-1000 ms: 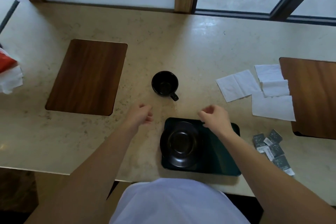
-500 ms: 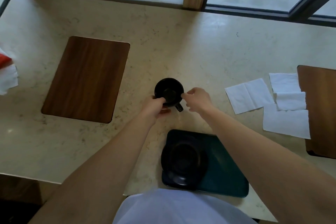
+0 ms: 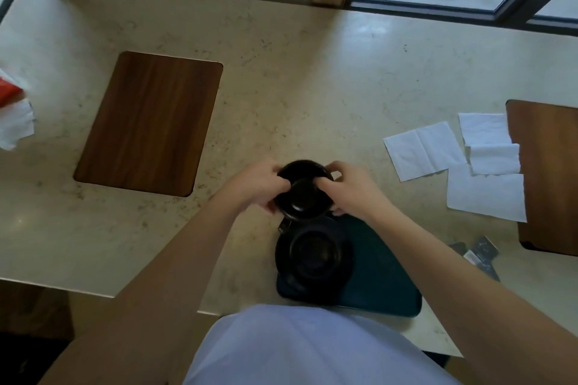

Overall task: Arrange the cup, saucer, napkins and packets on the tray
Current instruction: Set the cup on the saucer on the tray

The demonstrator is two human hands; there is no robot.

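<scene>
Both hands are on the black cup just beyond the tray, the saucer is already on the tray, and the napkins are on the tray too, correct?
Not quite. The head view shows the napkins lying on the counter, right of the tray, not on it. The rest stands: left hand and right hand hold the cup, saucer on the tray.

both hands (image 3: 259,186) around black cup (image 3: 303,197)

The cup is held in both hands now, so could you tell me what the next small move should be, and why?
Probably bring the cup back toward the body and lower it into the saucer. Both the left hand and right hand grip it just beyond the tray, and the saucer's well sits empty.
</scene>
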